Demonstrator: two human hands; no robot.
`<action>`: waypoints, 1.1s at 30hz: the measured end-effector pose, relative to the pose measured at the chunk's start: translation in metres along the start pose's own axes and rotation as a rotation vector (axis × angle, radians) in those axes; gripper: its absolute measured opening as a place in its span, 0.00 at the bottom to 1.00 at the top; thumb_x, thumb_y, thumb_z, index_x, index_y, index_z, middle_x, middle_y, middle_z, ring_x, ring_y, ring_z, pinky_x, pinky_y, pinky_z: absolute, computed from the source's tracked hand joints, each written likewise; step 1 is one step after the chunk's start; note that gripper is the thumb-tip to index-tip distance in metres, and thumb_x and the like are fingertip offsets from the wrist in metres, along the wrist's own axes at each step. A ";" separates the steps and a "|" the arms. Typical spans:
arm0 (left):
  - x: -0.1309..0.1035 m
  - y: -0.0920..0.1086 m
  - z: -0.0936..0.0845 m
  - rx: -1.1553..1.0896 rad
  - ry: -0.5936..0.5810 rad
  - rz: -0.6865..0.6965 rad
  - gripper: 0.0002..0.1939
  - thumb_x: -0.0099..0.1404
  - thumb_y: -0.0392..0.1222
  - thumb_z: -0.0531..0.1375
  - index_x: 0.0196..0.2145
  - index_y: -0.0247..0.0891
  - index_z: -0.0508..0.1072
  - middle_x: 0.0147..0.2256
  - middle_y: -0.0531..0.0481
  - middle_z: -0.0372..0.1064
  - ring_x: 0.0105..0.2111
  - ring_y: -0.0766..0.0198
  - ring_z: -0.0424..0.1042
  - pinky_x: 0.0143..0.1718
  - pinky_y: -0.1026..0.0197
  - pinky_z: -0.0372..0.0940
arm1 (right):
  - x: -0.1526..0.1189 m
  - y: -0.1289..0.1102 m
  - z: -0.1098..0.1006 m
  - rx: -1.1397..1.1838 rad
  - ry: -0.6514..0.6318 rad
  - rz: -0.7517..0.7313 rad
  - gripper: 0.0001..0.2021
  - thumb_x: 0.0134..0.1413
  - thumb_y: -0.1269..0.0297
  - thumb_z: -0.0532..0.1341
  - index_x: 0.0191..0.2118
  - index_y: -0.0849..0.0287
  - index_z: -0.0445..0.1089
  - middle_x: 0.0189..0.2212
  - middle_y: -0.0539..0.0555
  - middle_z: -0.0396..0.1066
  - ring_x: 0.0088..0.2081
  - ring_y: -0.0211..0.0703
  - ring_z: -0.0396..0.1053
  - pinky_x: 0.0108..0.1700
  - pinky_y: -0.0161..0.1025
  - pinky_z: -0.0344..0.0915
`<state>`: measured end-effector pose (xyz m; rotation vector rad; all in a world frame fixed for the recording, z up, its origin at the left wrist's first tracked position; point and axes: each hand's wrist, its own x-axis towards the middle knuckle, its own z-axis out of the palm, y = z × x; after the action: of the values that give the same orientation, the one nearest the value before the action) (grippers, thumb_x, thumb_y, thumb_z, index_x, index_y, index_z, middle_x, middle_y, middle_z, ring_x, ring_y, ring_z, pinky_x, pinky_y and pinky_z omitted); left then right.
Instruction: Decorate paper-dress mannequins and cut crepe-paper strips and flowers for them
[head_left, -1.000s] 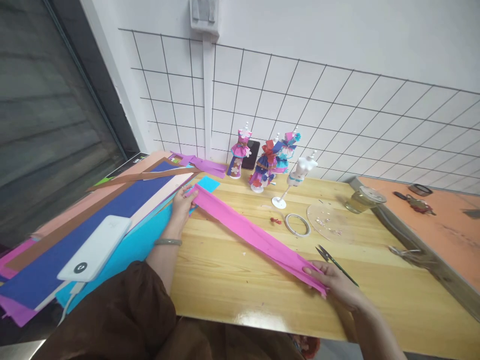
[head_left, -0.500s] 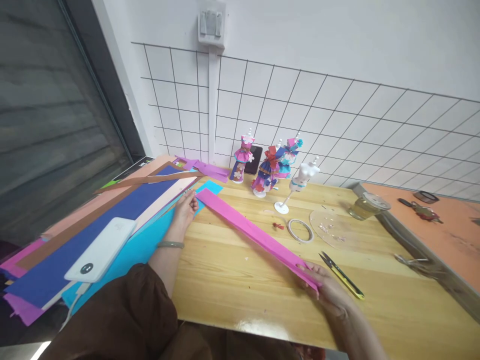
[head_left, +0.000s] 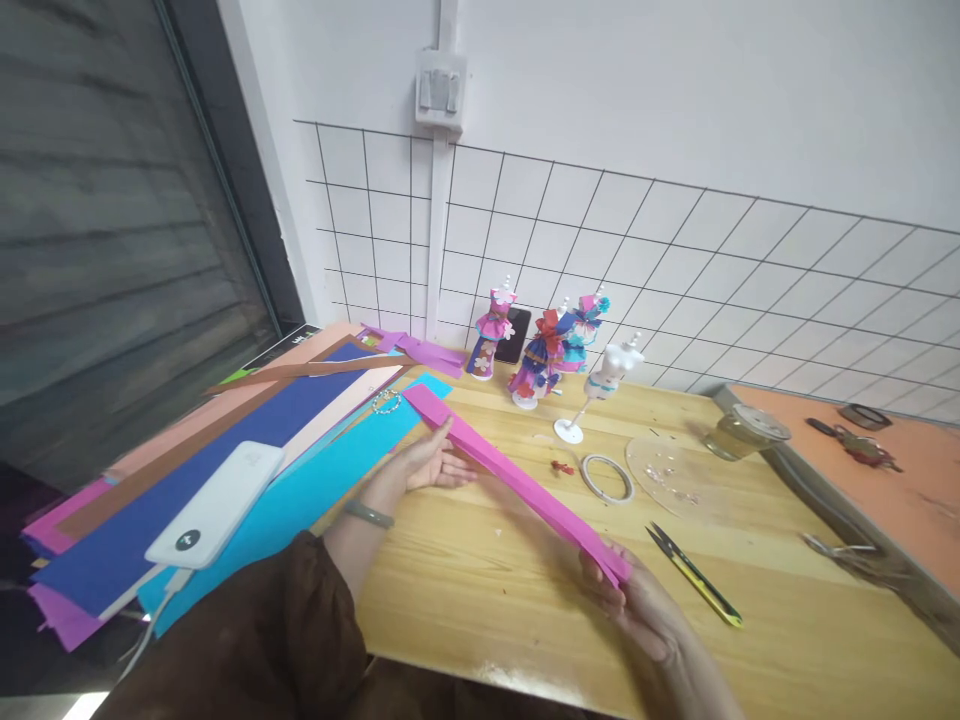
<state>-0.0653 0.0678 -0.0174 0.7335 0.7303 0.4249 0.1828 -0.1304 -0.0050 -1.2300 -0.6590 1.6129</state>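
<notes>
Above the desk: three dressed figures at twelve o'clock, seemingly finished; white mannequin at one, nearly bare. Pink strip from ten to four o'clock, long, lengthwise-creased, unattached. Left hand: fingers spread, thumb against strip. Right hand: fingers pinching near end.

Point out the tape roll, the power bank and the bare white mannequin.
Tape roll (head_left: 628, 487): head view, right side of its ring.
Power bank (head_left: 225, 492): head view, middle of its top face.
Bare white mannequin (head_left: 613, 368): head view, its torso.
</notes>
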 end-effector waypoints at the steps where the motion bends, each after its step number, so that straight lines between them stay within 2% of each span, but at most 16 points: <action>1: 0.001 -0.003 0.005 -0.065 -0.058 0.000 0.28 0.55 0.62 0.54 0.39 0.32 0.64 0.34 0.34 0.72 0.36 0.52 0.73 0.36 0.52 0.66 | -0.001 0.002 0.002 0.004 -0.003 -0.001 0.16 0.36 0.57 0.67 0.18 0.61 0.60 0.10 0.41 0.47 0.13 0.23 0.41 0.14 0.25 0.42; 4: 0.007 -0.009 0.012 -0.231 -0.075 0.066 0.19 0.58 0.53 0.55 0.37 0.32 0.65 0.31 0.39 0.72 0.35 0.55 0.73 0.42 0.49 0.65 | -0.002 0.012 0.009 0.034 -0.008 -0.001 0.17 0.35 0.58 0.68 0.18 0.61 0.60 0.10 0.41 0.49 0.13 0.23 0.43 0.14 0.25 0.43; 7: 0.013 -0.012 0.009 -0.356 0.034 0.134 0.06 0.59 0.39 0.55 0.32 0.33 0.65 0.26 0.44 0.71 0.30 0.61 0.73 0.41 0.54 0.66 | -0.004 0.023 0.017 0.044 0.024 0.017 0.17 0.36 0.53 0.68 0.22 0.60 0.63 0.11 0.43 0.55 0.12 0.24 0.47 0.14 0.25 0.46; 10: 0.017 -0.011 0.005 -0.396 0.125 0.185 0.03 0.59 0.32 0.53 0.33 0.33 0.66 0.28 0.46 0.71 0.30 0.64 0.72 0.40 0.58 0.67 | -0.007 0.024 0.025 -0.097 -0.024 0.016 0.17 0.40 0.51 0.65 0.30 0.60 0.69 0.15 0.47 0.63 0.14 0.29 0.56 0.17 0.28 0.55; 12: 0.017 -0.011 0.005 -0.394 0.148 0.201 0.05 0.58 0.31 0.53 0.33 0.33 0.66 0.29 0.45 0.72 0.32 0.63 0.72 0.41 0.58 0.67 | -0.010 0.018 0.028 -0.256 -0.116 -0.025 0.17 0.43 0.53 0.65 0.36 0.59 0.70 0.23 0.50 0.70 0.21 0.34 0.65 0.25 0.32 0.63; 14: 0.016 -0.012 0.007 -0.359 0.166 0.211 0.05 0.57 0.30 0.55 0.33 0.34 0.68 0.31 0.44 0.72 0.34 0.61 0.72 0.42 0.57 0.66 | -0.012 0.011 0.028 -0.376 -0.170 -0.069 0.19 0.44 0.54 0.64 0.42 0.57 0.69 0.33 0.53 0.72 0.32 0.40 0.69 0.35 0.37 0.66; 16: 0.015 -0.014 0.009 -0.289 0.166 0.226 0.04 0.56 0.31 0.57 0.32 0.35 0.69 0.31 0.44 0.72 0.35 0.59 0.72 0.43 0.56 0.66 | -0.009 0.007 0.027 -0.443 -0.152 -0.091 0.23 0.45 0.55 0.64 0.48 0.56 0.65 0.38 0.54 0.71 0.39 0.44 0.68 0.42 0.40 0.65; 19: 0.016 -0.018 0.012 -0.198 0.158 0.262 0.03 0.54 0.33 0.59 0.30 0.36 0.70 0.30 0.44 0.72 0.35 0.58 0.72 0.42 0.55 0.66 | 0.003 0.009 0.024 -0.487 -0.073 -0.138 0.29 0.45 0.55 0.64 0.53 0.57 0.60 0.39 0.56 0.70 0.42 0.46 0.68 0.46 0.45 0.63; 21: 0.017 -0.019 0.012 -0.171 0.172 0.296 0.04 0.53 0.33 0.60 0.29 0.37 0.70 0.29 0.45 0.71 0.34 0.59 0.72 0.41 0.56 0.66 | 0.016 0.014 0.026 -0.514 -0.018 -0.205 0.30 0.44 0.55 0.64 0.53 0.58 0.58 0.40 0.57 0.69 0.43 0.46 0.67 0.47 0.45 0.62; 25: 0.017 -0.019 0.014 -0.143 0.177 0.313 0.05 0.52 0.34 0.61 0.30 0.36 0.70 0.31 0.45 0.71 0.33 0.59 0.72 0.40 0.56 0.67 | 0.047 0.019 0.040 -0.645 0.084 -0.324 0.30 0.45 0.55 0.62 0.54 0.60 0.58 0.40 0.57 0.69 0.38 0.43 0.68 0.42 0.43 0.65; 29: 0.014 -0.017 0.017 -0.160 0.170 0.300 0.06 0.52 0.34 0.61 0.31 0.34 0.69 0.30 0.44 0.71 0.32 0.59 0.71 0.39 0.55 0.67 | 0.073 0.017 0.056 -0.784 0.140 -0.362 0.27 0.49 0.53 0.58 0.53 0.63 0.60 0.37 0.57 0.71 0.34 0.43 0.69 0.37 0.41 0.65; 33: 0.013 -0.016 0.016 -0.168 0.173 0.374 0.07 0.53 0.34 0.60 0.32 0.35 0.68 0.30 0.45 0.70 0.31 0.62 0.71 0.37 0.56 0.67 | 0.086 0.015 0.063 -0.842 0.094 -0.407 0.21 0.51 0.54 0.56 0.46 0.62 0.68 0.36 0.57 0.74 0.35 0.47 0.70 0.39 0.42 0.64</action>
<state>-0.0430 0.0577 -0.0265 0.6797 0.7094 0.8887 0.1170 -0.0494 -0.0309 -1.6004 -1.5063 0.9323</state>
